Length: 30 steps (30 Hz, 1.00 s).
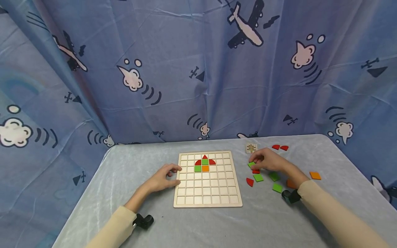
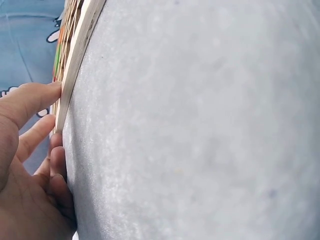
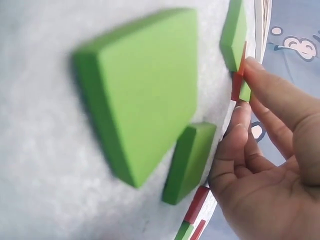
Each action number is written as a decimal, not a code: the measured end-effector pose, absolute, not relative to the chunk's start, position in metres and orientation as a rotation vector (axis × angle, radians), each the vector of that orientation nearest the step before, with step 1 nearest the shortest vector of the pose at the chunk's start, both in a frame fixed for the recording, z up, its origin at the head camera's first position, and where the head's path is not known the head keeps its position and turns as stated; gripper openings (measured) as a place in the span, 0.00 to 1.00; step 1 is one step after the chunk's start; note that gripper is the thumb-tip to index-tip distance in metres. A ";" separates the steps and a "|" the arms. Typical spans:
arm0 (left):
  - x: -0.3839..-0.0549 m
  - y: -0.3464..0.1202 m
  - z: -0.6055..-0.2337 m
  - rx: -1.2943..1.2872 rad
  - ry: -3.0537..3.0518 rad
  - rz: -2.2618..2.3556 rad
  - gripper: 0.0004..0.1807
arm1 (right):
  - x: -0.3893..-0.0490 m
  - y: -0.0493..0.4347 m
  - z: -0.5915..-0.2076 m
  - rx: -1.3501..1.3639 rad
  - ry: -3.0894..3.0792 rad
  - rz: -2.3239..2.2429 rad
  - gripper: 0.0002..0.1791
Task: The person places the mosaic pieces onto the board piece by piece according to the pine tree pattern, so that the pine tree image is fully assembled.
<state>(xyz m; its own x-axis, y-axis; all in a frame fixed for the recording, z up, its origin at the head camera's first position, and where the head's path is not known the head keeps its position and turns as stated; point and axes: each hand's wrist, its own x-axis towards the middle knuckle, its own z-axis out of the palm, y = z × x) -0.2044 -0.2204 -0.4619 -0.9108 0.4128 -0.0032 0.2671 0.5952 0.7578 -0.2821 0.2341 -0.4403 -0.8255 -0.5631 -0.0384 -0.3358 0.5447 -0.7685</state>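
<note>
A square wooden grid board (image 1: pixel 208 199) lies on the table. In its upper part sit a red triangle (image 1: pixel 204 157), red quarter-circle tiles (image 1: pixel 212 162), green squares (image 1: pixel 197 168) and an orange square (image 1: pixel 205 168). My left hand (image 1: pixel 163 177) touches the board's left edge with spread thumb and fingertips; the left wrist view shows the thumb (image 2: pixel 37 97) against the rim. Right of the board, my right hand (image 1: pixel 269 159) pinches a green square tile (image 3: pixel 245 91) between thumb and finger. Beside that tile lies a red tile (image 1: pixel 255 171), partly hidden.
Around the right hand lie green squares (image 1: pixel 258 177), a red quarter-circle (image 1: pixel 250 182) and an orange tile (image 1: pixel 291 184) partly under the forearm. Another orange square (image 1: pixel 315 175) is farther right. Behind are two red quarter-circles (image 1: pixel 275 147) and a small patterned square (image 1: pixel 251 148). A curtain (image 1: pixel 173 69) hangs behind.
</note>
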 end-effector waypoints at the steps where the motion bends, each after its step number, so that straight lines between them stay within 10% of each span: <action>1: -0.204 -0.220 -0.462 0.573 2.644 1.210 0.25 | -0.282 0.234 -0.440 -0.750 2.503 -1.158 0.10; 30: -0.205 -0.221 -0.463 0.571 2.655 1.202 0.25 | -0.276 0.239 -0.436 -0.681 2.439 -1.262 0.05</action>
<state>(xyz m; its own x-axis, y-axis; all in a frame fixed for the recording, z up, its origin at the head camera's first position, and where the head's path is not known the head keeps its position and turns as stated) -0.2048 -0.2209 -0.4625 -0.9118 0.4107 0.0015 0.2721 0.6015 0.7511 -0.2763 0.2389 -0.4359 -0.8388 -0.5417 -0.0552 -0.2678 0.4988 -0.8243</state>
